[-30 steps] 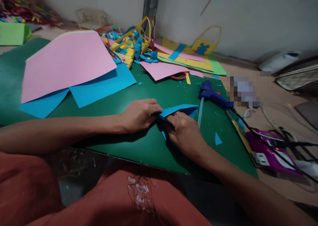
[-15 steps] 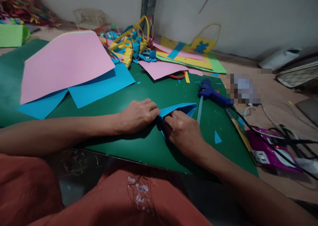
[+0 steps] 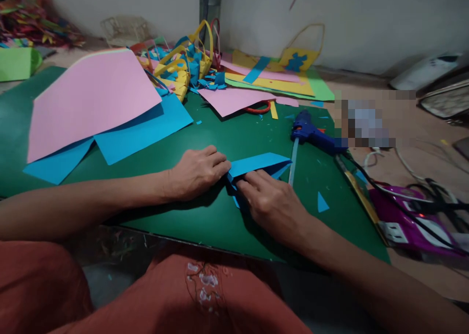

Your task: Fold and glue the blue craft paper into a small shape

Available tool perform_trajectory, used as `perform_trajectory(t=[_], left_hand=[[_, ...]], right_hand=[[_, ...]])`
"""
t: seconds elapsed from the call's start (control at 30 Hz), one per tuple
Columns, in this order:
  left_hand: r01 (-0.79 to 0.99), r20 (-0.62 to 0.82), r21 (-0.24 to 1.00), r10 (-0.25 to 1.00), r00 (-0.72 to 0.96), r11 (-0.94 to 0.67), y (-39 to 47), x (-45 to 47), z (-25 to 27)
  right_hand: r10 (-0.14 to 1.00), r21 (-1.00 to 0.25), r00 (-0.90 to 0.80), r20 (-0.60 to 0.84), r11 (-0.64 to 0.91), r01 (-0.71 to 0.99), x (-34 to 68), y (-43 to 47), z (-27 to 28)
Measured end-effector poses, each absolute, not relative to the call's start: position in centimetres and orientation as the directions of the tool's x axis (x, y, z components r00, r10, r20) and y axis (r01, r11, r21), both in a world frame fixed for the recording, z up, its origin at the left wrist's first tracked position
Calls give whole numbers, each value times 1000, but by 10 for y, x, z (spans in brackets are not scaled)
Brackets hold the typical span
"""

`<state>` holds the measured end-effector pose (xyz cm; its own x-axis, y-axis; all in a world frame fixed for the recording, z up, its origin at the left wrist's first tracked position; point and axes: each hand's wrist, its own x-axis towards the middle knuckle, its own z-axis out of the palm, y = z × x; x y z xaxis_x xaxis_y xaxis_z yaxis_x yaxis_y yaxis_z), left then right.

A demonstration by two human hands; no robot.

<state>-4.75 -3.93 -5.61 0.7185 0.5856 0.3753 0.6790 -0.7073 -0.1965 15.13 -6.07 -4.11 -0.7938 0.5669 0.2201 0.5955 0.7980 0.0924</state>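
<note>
A folded piece of blue paper (image 3: 256, 164) stands on the green tabletop (image 3: 190, 216) near its front edge. My left hand (image 3: 201, 171) pinches its left corner, fingers curled and pressed together. My right hand (image 3: 269, 197) has its fingers tucked inside the fold, gripping the near side; the fingertips are hidden by the paper. Just right of the paper lies a blue glue gun (image 3: 311, 134) with a clear glue stick (image 3: 293, 163) sticking out toward me. A small blue paper triangle (image 3: 322, 203) rests right of my right hand.
Large pink (image 3: 91, 101) and blue sheets (image 3: 142, 128) lie at the left. Behind are yellow and blue paper baskets (image 3: 179, 72), a pink sheet (image 3: 230, 101) over red-handled scissors (image 3: 262, 108), and stacked coloured sheets. A purple power strip (image 3: 399, 211) with cables sits beyond the right edge.
The blue paper's top flap has tilted to show more of its upper face. Both hands keep their hold on it. The whole view has shifted slightly.
</note>
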Motion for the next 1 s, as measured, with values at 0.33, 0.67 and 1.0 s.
perform_trajectory(t=[0.33,0.67,1.0], left_hand=[[624,371,-248,523,767,-741,-38,-48,-51],[618,306,-279,541,783,-735,-39,-48,-49],[656,225,-310,617,754,-688,-67,-42,-27]], right_hand=[[499,242,-859,112,825,511,157,-65,-34],[395,369,-888,236,809,458,156,-66,-37],[490,299,-832,261,778,552,157,-67,-41]])
